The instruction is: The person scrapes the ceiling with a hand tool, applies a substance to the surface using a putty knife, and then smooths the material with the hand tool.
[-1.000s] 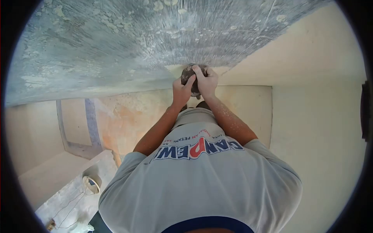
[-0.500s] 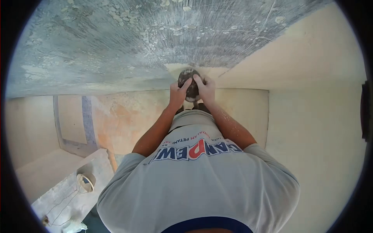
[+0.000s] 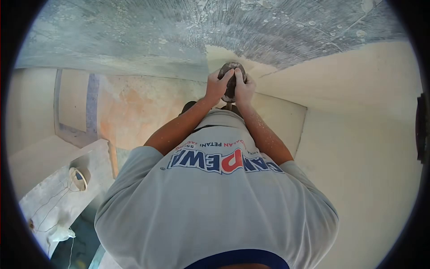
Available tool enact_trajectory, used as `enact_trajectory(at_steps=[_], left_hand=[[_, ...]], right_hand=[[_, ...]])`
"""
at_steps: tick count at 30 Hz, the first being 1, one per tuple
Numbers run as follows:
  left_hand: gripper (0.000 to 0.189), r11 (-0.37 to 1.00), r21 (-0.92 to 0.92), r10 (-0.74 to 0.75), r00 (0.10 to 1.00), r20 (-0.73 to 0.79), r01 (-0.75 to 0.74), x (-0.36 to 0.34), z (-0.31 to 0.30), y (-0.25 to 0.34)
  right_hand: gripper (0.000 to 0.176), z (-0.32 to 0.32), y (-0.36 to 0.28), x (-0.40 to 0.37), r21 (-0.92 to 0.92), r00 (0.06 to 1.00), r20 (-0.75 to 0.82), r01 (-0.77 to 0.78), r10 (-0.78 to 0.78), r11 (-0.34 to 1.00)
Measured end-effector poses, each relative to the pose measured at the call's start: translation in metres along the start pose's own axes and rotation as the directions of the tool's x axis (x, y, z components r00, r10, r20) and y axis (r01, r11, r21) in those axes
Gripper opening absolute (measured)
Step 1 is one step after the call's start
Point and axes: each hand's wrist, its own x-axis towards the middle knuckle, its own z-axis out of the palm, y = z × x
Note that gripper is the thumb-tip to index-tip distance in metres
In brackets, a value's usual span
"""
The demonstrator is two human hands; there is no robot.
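My left hand (image 3: 216,87) and my right hand (image 3: 244,89) both grip a dark oval tool (image 3: 231,80) from its two sides. Their thumbs lie close together across its face, and the other fingers curl behind it, mostly out of sight. Pale dust coats the tool's rim and my hands. A short stem shows below it; its exact kind I cannot make out. Just beyond the tool is the grey, patchy wall (image 3: 148,36) with a cream-coloured patch (image 3: 216,54). Whether the tool touches the wall is hard to tell.
A smooth cream wall (image 3: 358,76) meets the grey one at the right. On the left, a pale ledge (image 3: 49,188) carries a round white fixture (image 3: 78,179) with thin wires and a crumpled plastic bag (image 3: 62,233). A dark object (image 3: 420,127) stands at the far right edge.
Both hands and the tool have shifted up and slightly right in view. The surroundings have turned a little as my body moved. The grip looks the same.
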Motion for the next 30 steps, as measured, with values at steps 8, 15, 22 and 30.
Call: enact_trajectory(at_steps=[8, 15, 22, 30], left_hand=[[0.028, 0.992, 0.090, 0.084, 0.996, 0.002, -0.084, 0.004, 0.008, 0.024], [0.026, 0.984, 0.174, 0.045, 0.998, -0.040, -0.038, -0.006, 0.011, 0.050], [0.024, 0.996, 0.069, 0.064, 0.998, -0.029, -0.062, 0.007, 0.015, 0.033], [0.025, 0.996, 0.057, 0.069, 0.995, -0.068, -0.065, 0.006, 0.024, 0.031]], right_hand=[[0.031, 0.003, -0.012, 0.011, 0.031, 0.997, -0.038, 0.073, -0.072, 0.997], [0.041, 0.003, -0.044, 0.005, 0.008, 0.992, -0.067, 0.106, -0.106, 0.994], [0.048, 0.001, -0.018, 0.015, -0.022, 0.995, -0.090, 0.031, -0.033, 0.999], [0.049, 0.002, -0.025, 0.024, -0.001, 0.990, -0.128, 0.064, -0.063, 0.998]])
